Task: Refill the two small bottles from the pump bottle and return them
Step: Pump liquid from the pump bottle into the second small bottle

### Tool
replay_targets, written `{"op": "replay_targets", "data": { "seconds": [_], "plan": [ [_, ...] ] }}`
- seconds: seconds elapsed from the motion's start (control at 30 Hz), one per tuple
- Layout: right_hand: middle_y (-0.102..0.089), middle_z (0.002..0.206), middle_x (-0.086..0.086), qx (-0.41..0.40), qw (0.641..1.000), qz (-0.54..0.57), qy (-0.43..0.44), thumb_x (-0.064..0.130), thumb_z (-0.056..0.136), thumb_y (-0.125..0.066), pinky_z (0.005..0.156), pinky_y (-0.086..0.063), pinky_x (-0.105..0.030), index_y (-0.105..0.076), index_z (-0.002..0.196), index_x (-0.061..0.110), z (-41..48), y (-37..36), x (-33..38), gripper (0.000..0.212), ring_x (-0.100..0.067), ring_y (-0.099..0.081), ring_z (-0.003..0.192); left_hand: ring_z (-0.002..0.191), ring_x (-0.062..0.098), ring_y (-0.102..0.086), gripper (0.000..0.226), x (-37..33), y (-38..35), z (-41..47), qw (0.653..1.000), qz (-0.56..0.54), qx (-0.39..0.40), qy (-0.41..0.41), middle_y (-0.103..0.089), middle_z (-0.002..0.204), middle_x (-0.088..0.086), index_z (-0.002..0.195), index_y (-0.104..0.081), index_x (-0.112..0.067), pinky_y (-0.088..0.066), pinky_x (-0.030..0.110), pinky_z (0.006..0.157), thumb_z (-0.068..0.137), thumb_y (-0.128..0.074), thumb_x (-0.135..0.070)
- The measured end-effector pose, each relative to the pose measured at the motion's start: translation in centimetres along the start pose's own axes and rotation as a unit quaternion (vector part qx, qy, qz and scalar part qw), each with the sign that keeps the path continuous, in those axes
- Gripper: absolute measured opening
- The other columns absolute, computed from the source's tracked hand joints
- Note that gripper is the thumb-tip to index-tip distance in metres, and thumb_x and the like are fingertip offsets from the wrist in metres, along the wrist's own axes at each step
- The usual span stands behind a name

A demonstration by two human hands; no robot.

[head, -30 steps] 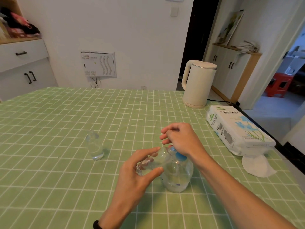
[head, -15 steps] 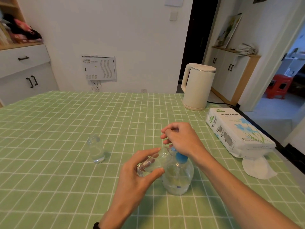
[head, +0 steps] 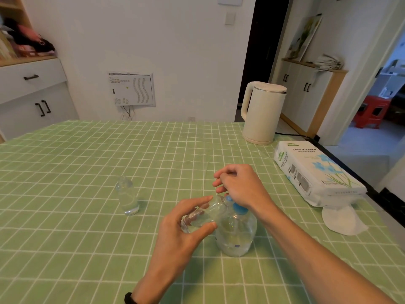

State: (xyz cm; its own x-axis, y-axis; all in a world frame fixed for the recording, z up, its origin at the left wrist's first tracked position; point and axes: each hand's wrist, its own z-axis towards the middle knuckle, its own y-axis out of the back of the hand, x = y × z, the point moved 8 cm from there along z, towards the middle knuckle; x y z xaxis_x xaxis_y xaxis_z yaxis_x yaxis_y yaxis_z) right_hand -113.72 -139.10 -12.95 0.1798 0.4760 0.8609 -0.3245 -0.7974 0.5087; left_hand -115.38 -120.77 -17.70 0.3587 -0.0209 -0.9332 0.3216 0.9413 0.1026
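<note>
tissue pack (head: pixel 315 172) on the worktop (head: pixel 87 163) is reading "tissue paper". left hand (head: pixel 184 233) is gripping a tilted small clear bottle (head: pixel 201 216), fingers (head: pixel 195 205) curled round it, its neck lying at the blue pump head of the pump bottle (head: pixel 236 235). right hand (head: pixel 241 187) is resting on that head, fingers curled; grip cannot be told. second small bottle (head: pixel 127 198) is standing upright, well apart, leftward.

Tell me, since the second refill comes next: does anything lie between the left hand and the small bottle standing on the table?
Nothing visible does. Only bare tablecloth lies between the left hand and the standing small bottle, off to its left. That hand grips the other small bottle, tilted at the pump bottle.
</note>
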Motion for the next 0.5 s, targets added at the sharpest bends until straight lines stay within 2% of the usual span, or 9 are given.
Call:
{"op": "replay_targets", "data": {
  "seconds": [0.23,0.5],
  "plan": [
    [-0.08,0.082,0.006,-0.006,1.0,-0.021,0.02,0.019,0.1,-0.058,0.072,-0.064,-0.034,-0.074,0.087,0.025,0.2,0.5,1.3,0.021,-0.01,-0.077,0.074,0.117,0.01,-0.072,0.051,-0.8,0.1,0.3,1.0,-0.003,0.005,-0.017,-0.078,0.118,-0.012,0.122,-0.077,-0.032,-0.055,0.017,0.098,0.08,-0.09,-0.007],
    [-0.08,0.081,0.004,0.007,1.0,0.011,-0.017,0.004,0.097,-0.049,0.064,-0.056,-0.022,-0.075,0.091,0.019,0.1,-0.1,-0.3,0.03,-0.006,-0.076,0.069,0.113,0.008,-0.072,0.051,-0.1,0.1,0.2,1.0,0.008,0.001,-0.011,-0.078,0.115,-0.012,0.121,-0.078,-0.03,-0.054,0.015,0.096,0.079,-0.09,-0.004]
  ]
}}
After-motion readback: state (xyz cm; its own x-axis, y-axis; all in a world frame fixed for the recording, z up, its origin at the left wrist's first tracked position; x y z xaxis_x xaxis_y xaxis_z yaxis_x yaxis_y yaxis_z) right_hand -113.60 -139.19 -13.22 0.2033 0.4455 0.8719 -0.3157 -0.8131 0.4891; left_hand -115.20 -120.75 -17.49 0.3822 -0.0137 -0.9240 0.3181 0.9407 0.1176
